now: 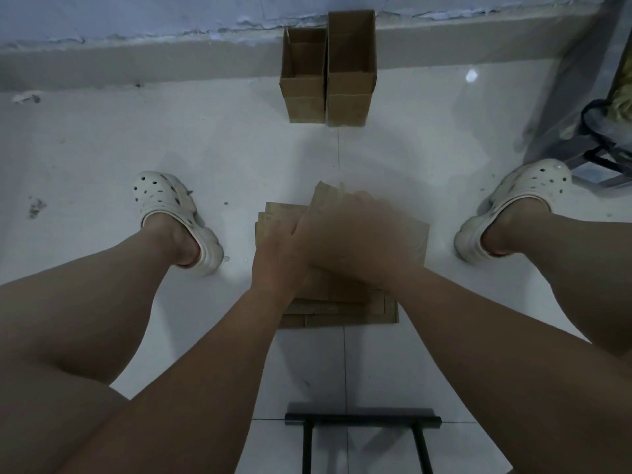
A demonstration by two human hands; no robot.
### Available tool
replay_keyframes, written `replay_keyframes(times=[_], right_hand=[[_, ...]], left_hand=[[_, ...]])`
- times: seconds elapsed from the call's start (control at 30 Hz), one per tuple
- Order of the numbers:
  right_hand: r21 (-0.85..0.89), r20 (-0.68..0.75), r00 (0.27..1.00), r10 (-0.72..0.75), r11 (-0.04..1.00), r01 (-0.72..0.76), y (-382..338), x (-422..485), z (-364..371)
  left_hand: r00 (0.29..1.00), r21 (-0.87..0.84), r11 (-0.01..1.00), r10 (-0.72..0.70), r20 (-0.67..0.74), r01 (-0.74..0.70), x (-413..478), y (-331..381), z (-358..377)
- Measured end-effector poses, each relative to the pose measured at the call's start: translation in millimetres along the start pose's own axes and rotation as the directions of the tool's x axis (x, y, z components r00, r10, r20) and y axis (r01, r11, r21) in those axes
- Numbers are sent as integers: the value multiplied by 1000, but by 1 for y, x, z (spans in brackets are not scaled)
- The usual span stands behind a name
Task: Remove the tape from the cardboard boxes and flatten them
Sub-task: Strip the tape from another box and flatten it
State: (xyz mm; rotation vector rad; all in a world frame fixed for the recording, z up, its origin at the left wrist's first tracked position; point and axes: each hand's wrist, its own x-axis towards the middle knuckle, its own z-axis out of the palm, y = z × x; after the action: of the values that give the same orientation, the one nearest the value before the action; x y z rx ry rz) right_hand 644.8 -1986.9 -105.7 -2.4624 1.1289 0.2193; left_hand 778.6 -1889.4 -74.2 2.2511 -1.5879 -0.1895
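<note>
Cardboard sheets (342, 313), already flat, lie piled on the near floor (102, 148), with the left hand (277, 254) and right hand (345, 234) on top. Blur hides the fingers, so I cannot tell their grip. Far by the wall (136, 15), a small box (302, 80) and a tall box (350, 63) stand open, not flattened yet.

Two open boxes (302, 77) (350, 66), one flattened stack (342, 311), two clogs (164, 200) (533, 189).

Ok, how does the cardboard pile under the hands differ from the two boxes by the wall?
The cardboard pile lies flattened on the floor; the shorter box and taller box stand upright, tops open. The pile sits under the left hand and right hand; the boxes stand by the wall, untouched. All are brown cardboard.
</note>
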Motion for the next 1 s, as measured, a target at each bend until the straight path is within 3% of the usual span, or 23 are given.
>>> replay_keyframes(times=[0.07, 0.17, 0.27, 0.33, 0.4, 0.5, 0.53, 0.6, 0.67, 0.73, 0.8, 0.83, 0.87, 0.97, 1.0], right_hand=[[-1, 6, 1000, -7, 1000, 7, -1, 2, 1], [-26, 8, 1000, -23, 999, 23, -7, 1, 9], [32, 7, 989, 145, 989, -145, -12, 7, 13], [48, 36, 972, 231, 971, -232, -4, 21, 7], [-1, 56, 988, 147, 989, -147, 7, 25, 6], [-11, -38, 993, 115, 993, -115, 7, 12, 15], [-23, -72, 990, 122, 992, -124, 5, 8, 19], [-20, -74, 988, 135, 990, -137, 3, 4, 21], [36, -22, 991, 130, 991, -129, 2, 5, 18], [150, -18, 995, 103, 984, -99, 0, 4, 18], [243, -44, 995, 87, 967, -74, -3, 1, 16], [263, -47, 994, 97, 961, -82, -2, 0, 15], [272, -52, 992, 112, 958, -94, -1, -1, 13], [213, -127, 985, 115, 973, -86, 1, -3, 9], [240, -146, 982, 120, 967, -82, -1, -5, 7]], left_hand=[[998, 18, 998, -57, -37, 58, -2, 3, 0], [987, 174, 972, -163, 8, 159, -8, 1, -4], [996, 333, 943, -38, 81, 8, -20, 13, -6], [996, 215, 977, -16, 92, -4, -24, 31, -3], [964, -34, 974, -215, 158, 223, -21, 36, 1], [779, -370, 686, -537, 323, 626, -10, 24, 0], [725, -435, 581, -584, 366, 688, -5, 20, 0], [693, -473, 509, -576, 434, 719, 4, 19, 0], [714, -439, 566, -506, 483, 698, 6, 22, 2], [783, -381, 687, -503, 366, 619, 2, 24, 4], [836, -383, 743, -486, 255, 549, 0, 27, 3], [829, -446, 700, -495, 260, 558, 1, 30, 1], [789, -544, 583, -534, 303, 603, 4, 33, -1], [592, -711, 71, -614, 522, 700, 23, 41, -10], [565, -719, -25, -601, 566, 695, 25, 42, -9]])
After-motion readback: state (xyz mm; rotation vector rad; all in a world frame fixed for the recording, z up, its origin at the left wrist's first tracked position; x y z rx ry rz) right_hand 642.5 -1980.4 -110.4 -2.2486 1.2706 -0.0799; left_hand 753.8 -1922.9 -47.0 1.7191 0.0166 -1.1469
